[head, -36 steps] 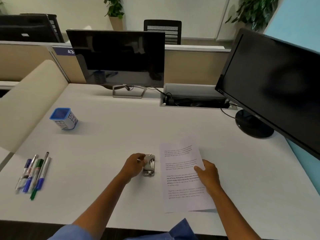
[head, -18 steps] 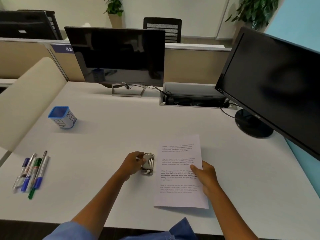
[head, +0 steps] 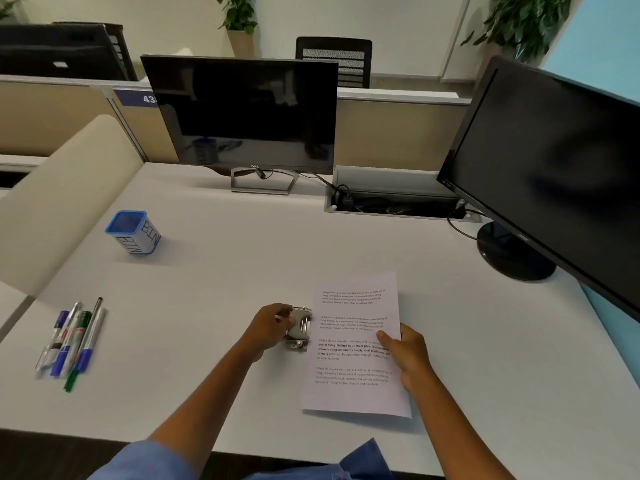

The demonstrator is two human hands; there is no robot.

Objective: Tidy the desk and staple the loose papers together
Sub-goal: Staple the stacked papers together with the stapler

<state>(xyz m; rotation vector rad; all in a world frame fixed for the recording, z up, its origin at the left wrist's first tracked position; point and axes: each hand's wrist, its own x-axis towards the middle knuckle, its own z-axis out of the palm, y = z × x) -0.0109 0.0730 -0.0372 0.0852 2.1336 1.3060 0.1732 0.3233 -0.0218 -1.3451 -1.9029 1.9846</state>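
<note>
Printed white papers (head: 353, 344) lie near the front of the white desk (head: 242, 278). My right hand (head: 405, 355) pinches their right edge, thumb on top. A small grey metal punch-like stapler (head: 299, 329) stands against the papers' left edge. My left hand (head: 268, 325) is closed over the stapler's left side. Several pens and markers (head: 71, 341) lie in a bunch at the front left. A blue-rimmed cup marked BIN (head: 133, 232) stands at the left middle.
A Dell monitor (head: 242, 112) stands at the back centre and a second monitor (head: 550, 174) at the right, its round base (head: 512, 251) on the desk. An open cable tray (head: 394, 199) lies between them. A beige partition (head: 59, 199) borders the left side.
My right hand has slid the papers left and squared them, so their left edge now meets the stapler. My left hand has stayed on the stapler.
</note>
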